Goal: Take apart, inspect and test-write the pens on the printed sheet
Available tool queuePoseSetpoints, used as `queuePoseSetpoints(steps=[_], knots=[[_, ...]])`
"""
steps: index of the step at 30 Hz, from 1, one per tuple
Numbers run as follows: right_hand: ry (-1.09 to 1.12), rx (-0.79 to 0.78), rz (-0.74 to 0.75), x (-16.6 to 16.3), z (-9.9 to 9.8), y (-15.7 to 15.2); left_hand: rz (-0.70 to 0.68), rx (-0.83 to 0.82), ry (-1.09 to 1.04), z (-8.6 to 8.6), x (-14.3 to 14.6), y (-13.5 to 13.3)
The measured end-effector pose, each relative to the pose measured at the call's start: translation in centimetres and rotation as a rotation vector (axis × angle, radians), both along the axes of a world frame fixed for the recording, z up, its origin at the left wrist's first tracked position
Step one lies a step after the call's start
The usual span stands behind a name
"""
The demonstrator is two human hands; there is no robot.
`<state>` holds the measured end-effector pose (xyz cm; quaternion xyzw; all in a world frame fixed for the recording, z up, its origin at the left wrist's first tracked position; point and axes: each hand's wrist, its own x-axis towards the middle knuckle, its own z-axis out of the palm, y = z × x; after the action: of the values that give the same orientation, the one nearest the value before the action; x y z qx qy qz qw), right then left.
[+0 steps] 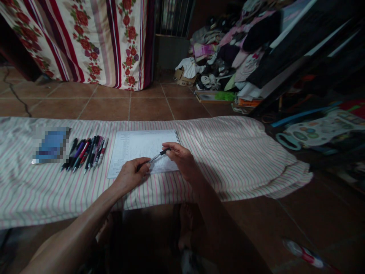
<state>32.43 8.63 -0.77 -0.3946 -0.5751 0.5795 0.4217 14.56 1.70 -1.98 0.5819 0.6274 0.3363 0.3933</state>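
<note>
My left hand (pixel 132 172) and my right hand (pixel 181 156) hold a pen (pixel 155 157) between them, above an open spiral notebook (pixel 137 144). The pen has black ends and a thin, pale shiny stretch in the middle; whether it is one piece or pulled apart I cannot tell. The left fingers are closed on its lower end, while the right thumb and fingers pinch the upper black end. Left of the notebook, several pens (pixel 85 153) lie side by side in a row.
A striped cloth (pixel 228 160) covers the long table. At its left lies a blurred-out blue item (pixel 51 144). Beyond are a floral curtain (pixel 94 42), tiled floor (pixel 148 106) and a heap of clothes (pixel 225 57). A bottle-like object (pixel 305 254) lies on the floor at lower right.
</note>
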Motion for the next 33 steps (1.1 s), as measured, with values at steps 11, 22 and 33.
queuePoseSetpoints(steps=[11, 22, 33], knots=[[-0.106, 0.118, 0.027, 0.4, 0.1, 0.0, -0.039, 0.028, 0.119, -0.2, -0.2, -0.1], [-0.174, 0.143, 0.046, 0.4, 0.6, -0.1, -0.056, 0.049, 0.179, 0.3, 0.1, -0.2], [-0.100, 0.139, 0.030, 0.3, -0.3, 0.3, -0.053, 0.067, 0.214, 0.6, 0.2, -0.2]])
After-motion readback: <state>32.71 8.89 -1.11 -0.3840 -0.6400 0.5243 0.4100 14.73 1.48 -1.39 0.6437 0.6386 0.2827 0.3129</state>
